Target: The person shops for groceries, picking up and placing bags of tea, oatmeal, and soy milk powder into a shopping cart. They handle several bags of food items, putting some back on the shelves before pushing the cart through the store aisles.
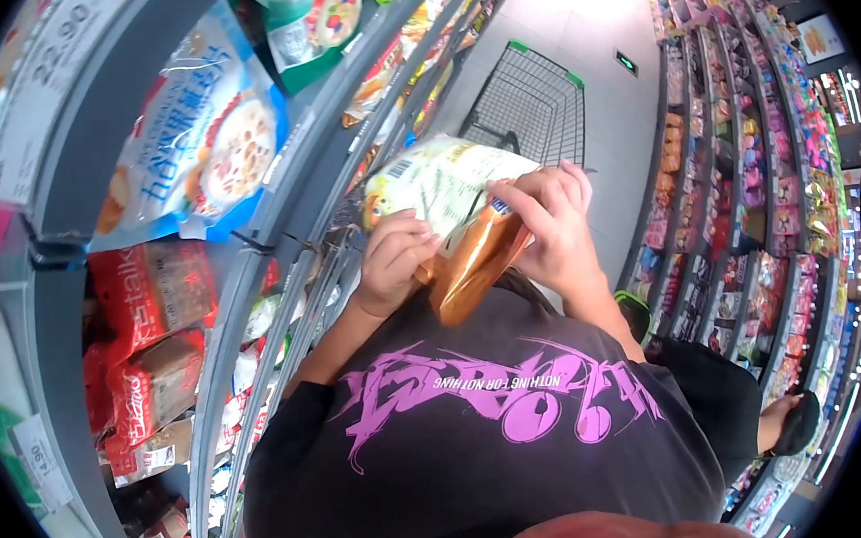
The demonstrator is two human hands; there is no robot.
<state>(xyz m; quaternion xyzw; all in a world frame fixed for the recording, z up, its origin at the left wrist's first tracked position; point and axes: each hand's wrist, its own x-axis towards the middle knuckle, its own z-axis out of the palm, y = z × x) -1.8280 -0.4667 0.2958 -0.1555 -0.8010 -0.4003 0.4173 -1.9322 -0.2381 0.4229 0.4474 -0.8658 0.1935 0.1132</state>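
Note:
A printed snack bag [435, 183], whitish with pale green and yellow, is held in front of my chest, its text side facing up. A glossy brown-gold package [475, 266] lies against its near side; I cannot tell whether it is a separate package or a fold of the same bag. My left hand [395, 259] grips the left edge with curled fingers. On the other side, my right hand [551, 220] pinches the upper right of the brown part, thumb and fingers closed on it.
Shelves of bagged food rise close on my left, with a blue-white cereal bag [210, 134] and red bags [150, 355]. Ahead in the aisle stands a shopping cart [529, 100]. Snack shelves [709, 143] line the right. A person in black [709, 390] is close at my right.

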